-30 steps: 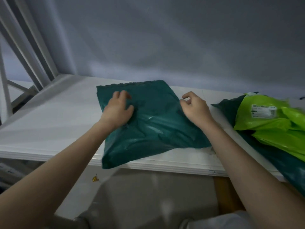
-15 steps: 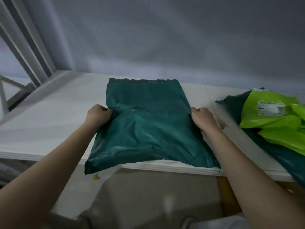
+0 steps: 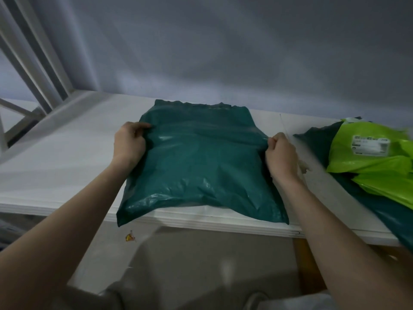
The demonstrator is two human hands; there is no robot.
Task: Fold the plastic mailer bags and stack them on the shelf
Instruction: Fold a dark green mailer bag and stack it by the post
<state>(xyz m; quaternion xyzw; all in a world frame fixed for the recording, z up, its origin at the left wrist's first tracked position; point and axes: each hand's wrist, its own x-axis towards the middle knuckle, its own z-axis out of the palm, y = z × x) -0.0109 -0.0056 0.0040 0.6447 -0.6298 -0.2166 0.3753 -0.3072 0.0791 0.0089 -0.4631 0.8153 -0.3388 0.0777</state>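
A dark green plastic mailer bag (image 3: 201,162) lies spread flat on the white shelf (image 3: 67,153), its near edge hanging slightly over the shelf's front lip. My left hand (image 3: 128,144) pinches the bag's left edge about midway along. On the opposite side, my right hand (image 3: 281,157) grips the right edge. The bag's sealed far end points at the wall.
A pile of lime green (image 3: 375,157) and dark green mailer bags (image 3: 317,139) sits on the shelf at the right. White shelf posts (image 3: 40,70) rise at the left. A grey wall (image 3: 223,52) closes the back. The floor shows below the shelf edge.
The bag was bunched under both hands; now it is spread out flat and squared. My hands slid apart from its top surface to grip its left and right edges.
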